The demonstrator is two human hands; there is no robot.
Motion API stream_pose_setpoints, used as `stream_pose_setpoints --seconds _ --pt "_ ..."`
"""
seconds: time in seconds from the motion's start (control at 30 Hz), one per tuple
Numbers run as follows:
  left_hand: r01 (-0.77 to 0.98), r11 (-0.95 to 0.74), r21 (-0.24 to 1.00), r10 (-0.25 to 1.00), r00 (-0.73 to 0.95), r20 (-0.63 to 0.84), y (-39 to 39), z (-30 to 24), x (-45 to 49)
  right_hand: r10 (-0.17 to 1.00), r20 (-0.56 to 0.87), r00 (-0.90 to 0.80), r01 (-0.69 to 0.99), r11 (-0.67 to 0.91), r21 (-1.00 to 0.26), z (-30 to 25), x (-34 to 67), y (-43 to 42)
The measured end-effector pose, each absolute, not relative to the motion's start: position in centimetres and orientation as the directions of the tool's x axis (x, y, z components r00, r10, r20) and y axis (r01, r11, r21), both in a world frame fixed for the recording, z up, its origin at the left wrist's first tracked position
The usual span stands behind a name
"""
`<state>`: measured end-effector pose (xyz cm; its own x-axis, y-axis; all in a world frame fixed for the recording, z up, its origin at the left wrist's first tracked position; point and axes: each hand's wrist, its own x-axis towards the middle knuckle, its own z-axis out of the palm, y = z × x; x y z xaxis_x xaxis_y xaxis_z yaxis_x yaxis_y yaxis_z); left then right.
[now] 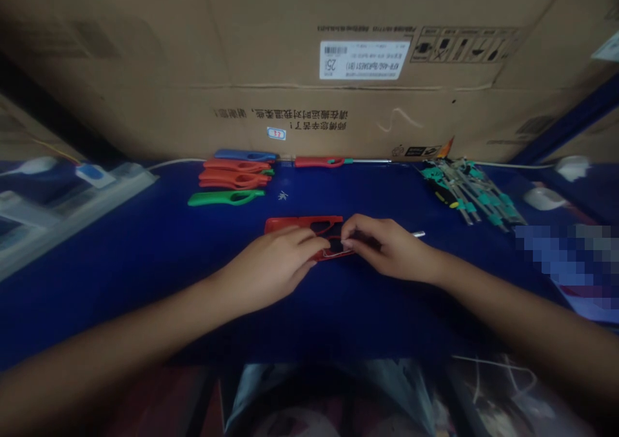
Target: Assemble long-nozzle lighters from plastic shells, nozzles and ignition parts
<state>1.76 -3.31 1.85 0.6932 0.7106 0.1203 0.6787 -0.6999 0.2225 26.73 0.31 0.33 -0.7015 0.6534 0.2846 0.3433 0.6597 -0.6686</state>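
- Possible slip of the thin pale wire [331, 255] out of the lower red lighter-handle shell [318, 256]; likely cause, an uneven pull.
- Location of both: middle of the surface [338, 321], between back and front edges, just in front of the upper red lighter-handle shell [275, 223].
- Left fingers [309, 245]: curled over the lower shell, touching; firmness of grip impossible to tell.
- Right fingers [358, 227]: pinched together, apparently closed on the wire.

The left hand [287, 256] hides most of the nearer red casing [320, 256]; the right hand [387, 243] covers all but the tip of a silvery rod [420, 234]. The white label's [360, 60] finest print is illegible. Mosaic blurs papers [580, 272] cut off at right.
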Motion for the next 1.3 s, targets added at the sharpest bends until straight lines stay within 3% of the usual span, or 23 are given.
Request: stream_pose_setpoints --seconds 0.17,0.4,0.7,0.97,1.3 --pt "0.647 -0.726 0.232 0.681 0.724 0.113 -3.2 1.7 1.8 0.694 0.24 -0.679 0.337 0.585 -0.738 0.2 26.7 0.6" --pt "0.64 -0.726 0.25 0.678 0.728 0.104 -3.2 1.5 1.8 0.575 0.252 -0.779 0.347 0.729 -0.59 0.3 26.7 0.8" --pt "0.649 -0.735 0.196 0.673 0.733 0.096 -3.4 1.7 1.9 0.573 0.215 -0.791 0.426 0.768 -0.479 0.4 26.8 0.9" --pt "0.639 -0.737 0.222 0.67 0.734 0.112 -3.3 1.7 1.9 0.624 0.188 -0.758 0.407 0.679 -0.611 0.7 27.0 1.0" --pt "0.645 -0.735 0.208 0.674 0.729 0.12 -3.4 1.6 1.9 0.541 0.201 -0.817 0.344 0.736 -0.584 1.3 27.5 1.0"
